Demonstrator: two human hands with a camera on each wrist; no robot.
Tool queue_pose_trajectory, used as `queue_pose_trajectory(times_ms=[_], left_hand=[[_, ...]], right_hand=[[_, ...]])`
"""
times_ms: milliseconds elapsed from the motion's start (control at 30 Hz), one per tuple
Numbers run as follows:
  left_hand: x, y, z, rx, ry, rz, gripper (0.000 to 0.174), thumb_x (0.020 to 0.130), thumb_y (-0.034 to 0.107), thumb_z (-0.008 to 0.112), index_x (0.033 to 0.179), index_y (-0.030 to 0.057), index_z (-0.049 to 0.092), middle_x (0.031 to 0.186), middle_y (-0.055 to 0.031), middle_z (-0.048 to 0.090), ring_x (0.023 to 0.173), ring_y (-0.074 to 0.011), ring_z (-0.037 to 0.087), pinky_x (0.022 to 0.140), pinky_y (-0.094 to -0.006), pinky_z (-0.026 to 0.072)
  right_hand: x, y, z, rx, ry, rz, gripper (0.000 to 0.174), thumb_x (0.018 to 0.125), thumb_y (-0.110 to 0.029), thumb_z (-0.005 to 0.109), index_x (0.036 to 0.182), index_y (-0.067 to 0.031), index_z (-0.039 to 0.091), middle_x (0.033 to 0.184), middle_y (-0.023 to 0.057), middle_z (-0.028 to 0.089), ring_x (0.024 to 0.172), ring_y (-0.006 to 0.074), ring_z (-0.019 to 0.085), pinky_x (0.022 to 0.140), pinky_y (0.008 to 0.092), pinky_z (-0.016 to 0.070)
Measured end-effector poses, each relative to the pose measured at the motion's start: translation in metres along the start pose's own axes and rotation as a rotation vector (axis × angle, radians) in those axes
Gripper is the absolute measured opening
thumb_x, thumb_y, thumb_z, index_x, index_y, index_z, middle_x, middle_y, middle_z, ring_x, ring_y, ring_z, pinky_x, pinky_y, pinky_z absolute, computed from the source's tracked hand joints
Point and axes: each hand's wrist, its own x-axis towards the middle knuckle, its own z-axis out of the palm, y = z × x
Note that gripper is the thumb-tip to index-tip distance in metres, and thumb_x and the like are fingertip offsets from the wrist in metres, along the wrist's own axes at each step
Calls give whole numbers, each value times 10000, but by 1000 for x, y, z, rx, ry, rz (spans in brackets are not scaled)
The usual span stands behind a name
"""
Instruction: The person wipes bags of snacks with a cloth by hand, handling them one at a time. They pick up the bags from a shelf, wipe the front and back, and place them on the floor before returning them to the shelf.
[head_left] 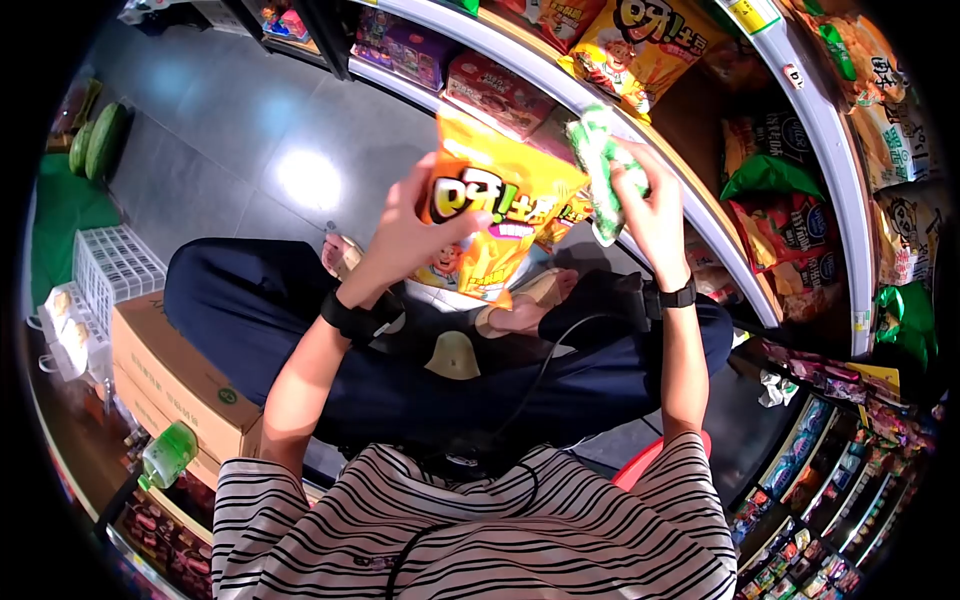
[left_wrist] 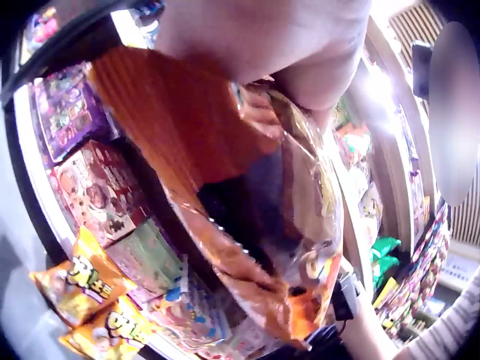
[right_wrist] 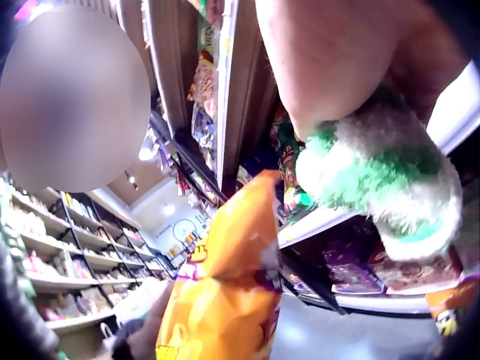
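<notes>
The left hand (head_left: 415, 225) grips an orange and yellow snack bag (head_left: 510, 205) by its left side, its printed front facing up in the head view. In the left wrist view the bag's shiny back (left_wrist: 187, 127) fills the middle. The right hand (head_left: 650, 200) pinches a green and white fluffy cloth (head_left: 598, 170) just right of the bag's upper corner. In the right wrist view the cloth (right_wrist: 382, 172) hangs bunched under the fingers, apart from the orange bag (right_wrist: 225, 292).
Shelves of snack bags (head_left: 640, 50) curve along the right. Smaller yellow packets (left_wrist: 86, 281) lie below the shelf edge. Crossed legs (head_left: 260, 300) are under the hands. At the left stand a cardboard box (head_left: 180, 370) and a white basket (head_left: 115, 262).
</notes>
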Motion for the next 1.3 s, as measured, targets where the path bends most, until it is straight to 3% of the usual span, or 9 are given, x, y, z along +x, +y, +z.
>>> queue_pose_trajectory(times_ms=[100,267,367,467,733,900,1167,1267,1300], left_hand=[[-5,12,0,-446,52,-161,549,893,212,783,1334,30,511,1203,-58,649,1073,-142,626,946,-308,513],[0,-28,25,-269,98,-24,440,1028,239,609,1371,54,405,1257,-75,533,1155,-149,536,1004,-291,451],[-4,-45,23,-212,188,-67,500,1073,374,499,1443,61,377,1353,-99,527,1241,-189,530,1097,-326,393],[-7,-28,25,-855,-100,-265,811,1009,697,253,1565,108,290,1589,-77,368,1443,-219,387,1184,-419,317],[-9,-17,1,-894,-216,-354,668,999,443,521,1538,93,336,1487,-95,478,1350,-246,487,1148,-445,362],[-9,-2,-4,-800,-302,-405,694,872,195,438,1543,54,328,1481,-150,482,1336,-267,506,1147,-447,378],[-6,-21,-1,-1084,-418,-356,612,891,239,431,1444,-24,431,1372,-170,585,1264,-292,571,1128,-458,394],[-9,-35,-7,-1239,-452,-389,588,908,294,444,1396,-29,487,1346,-167,616,1254,-293,587,1135,-461,385],[-10,-45,-13,-875,-363,-52,601,893,284,443,1407,-25,483,1363,-175,600,1261,-304,575,1129,-480,385]], right_hand=[[-7,6,6,494,-39,225,322,974,-105,576,1248,50,643,1150,93,704,1007,143,657,892,303,523],[-38,-18,51,1092,-192,320,405,1034,-145,529,1396,37,516,1282,98,644,1138,161,630,969,304,508],[-43,-24,60,847,-243,223,454,993,-185,655,1391,5,546,1194,34,628,1109,104,581,949,270,467],[-43,-38,66,241,-173,-184,491,911,-136,718,1357,8,571,1338,142,530,1187,241,576,983,352,475],[-51,-53,63,105,-164,-412,523,831,-52,755,1336,-77,625,1323,136,466,1133,262,534,908,366,507],[-54,-52,58,185,-203,-377,504,806,5,727,1298,-81,663,1304,120,500,1165,261,546,894,351,516],[-38,-43,23,60,345,-335,409,798,43,641,1200,-9,698,1194,158,618,1118,290,607,982,390,492],[-23,-36,10,111,183,-243,404,814,40,635,1210,-16,695,1191,144,628,1132,264,605,1023,365,444],[-21,-35,11,109,160,-246,400,815,34,642,1207,-25,698,1187,139,631,1136,260,605,1016,362,450]])
